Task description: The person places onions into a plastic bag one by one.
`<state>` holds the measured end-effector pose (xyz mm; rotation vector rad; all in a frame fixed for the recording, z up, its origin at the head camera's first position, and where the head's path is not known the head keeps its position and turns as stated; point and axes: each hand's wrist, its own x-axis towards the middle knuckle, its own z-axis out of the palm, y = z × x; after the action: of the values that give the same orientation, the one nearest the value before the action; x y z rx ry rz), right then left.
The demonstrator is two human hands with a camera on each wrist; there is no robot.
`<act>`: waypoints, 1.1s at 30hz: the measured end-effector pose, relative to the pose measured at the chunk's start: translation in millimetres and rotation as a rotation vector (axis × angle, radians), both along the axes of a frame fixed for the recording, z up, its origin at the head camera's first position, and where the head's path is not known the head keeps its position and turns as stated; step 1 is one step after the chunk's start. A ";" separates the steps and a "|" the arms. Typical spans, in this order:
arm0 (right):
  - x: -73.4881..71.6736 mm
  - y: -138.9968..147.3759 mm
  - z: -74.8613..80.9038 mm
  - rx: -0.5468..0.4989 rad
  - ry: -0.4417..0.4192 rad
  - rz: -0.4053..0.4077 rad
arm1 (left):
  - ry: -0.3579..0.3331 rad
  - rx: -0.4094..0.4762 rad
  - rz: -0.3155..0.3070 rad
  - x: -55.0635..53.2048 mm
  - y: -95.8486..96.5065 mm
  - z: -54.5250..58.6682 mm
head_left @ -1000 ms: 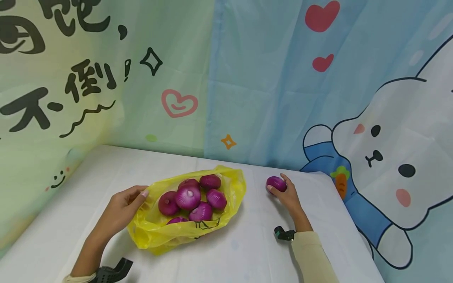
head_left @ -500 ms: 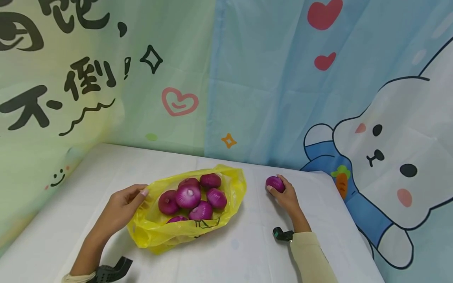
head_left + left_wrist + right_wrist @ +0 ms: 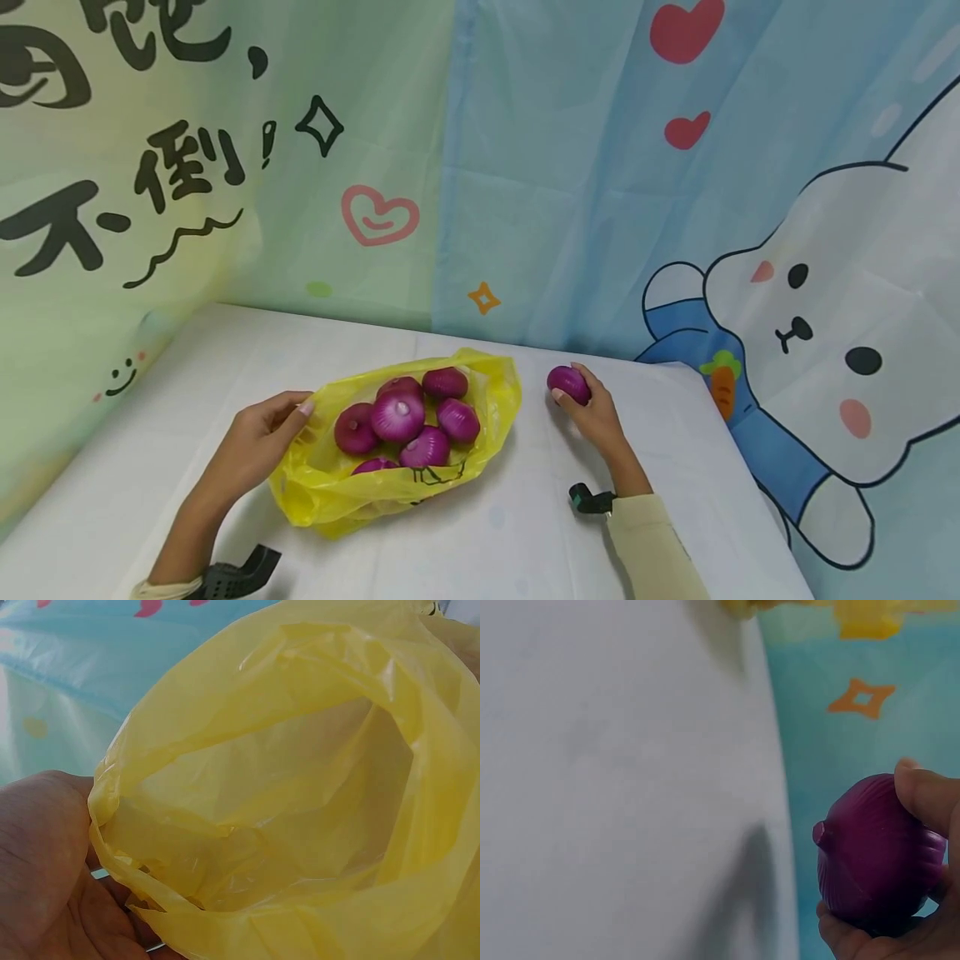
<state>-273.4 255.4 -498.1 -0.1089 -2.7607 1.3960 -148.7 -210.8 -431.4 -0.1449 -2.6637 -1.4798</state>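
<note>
A yellow plastic bag (image 3: 315, 492) lies on the table with its mouth open and several red onions (image 3: 398, 417) inside. At the bag's left end my left hand (image 3: 255, 442) pinches the rim between thumb and fingers. The left wrist view shows the bag's rim (image 3: 105, 795) gathered at that hand, its fingertips partly hidden by the plastic. To the right of the bag, my right hand (image 3: 597, 414) holds a single red onion (image 3: 567, 383) between thumb and fingers. In the right wrist view this onion (image 3: 877, 851) is seen from the side, its stem end facing left.
A white cloth covers the table (image 3: 450, 558). Behind it hangs a printed curtain (image 3: 540, 208) with hearts and a rabbit, meeting the table's back edge. Black wrist devices (image 3: 236, 575) sit on both forearms.
My right hand, with the onion in it, has shifted slightly left toward the bag. My left hand and the bag have stayed in place.
</note>
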 end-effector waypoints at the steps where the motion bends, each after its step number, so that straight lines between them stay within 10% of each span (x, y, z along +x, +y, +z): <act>1: 0.7 -1.6 3.9 -0.008 0.023 0.012 | 0.004 0.000 -0.001 0.1 0.0 0.1; 15: 16.3 -32.3 58.4 -0.158 0.170 0.168 | -0.004 0.009 -0.001 0.4 -0.2 2.1; 33: 32.0 -63.1 79.1 -0.568 0.151 0.746 | 0.012 0.013 -0.017 1.2 3.6 -1.3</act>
<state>-241.4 192.3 -419.0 1.0490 -2.2648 2.1810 -147.5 -207.2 -432.7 -0.1758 -2.6497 -1.4956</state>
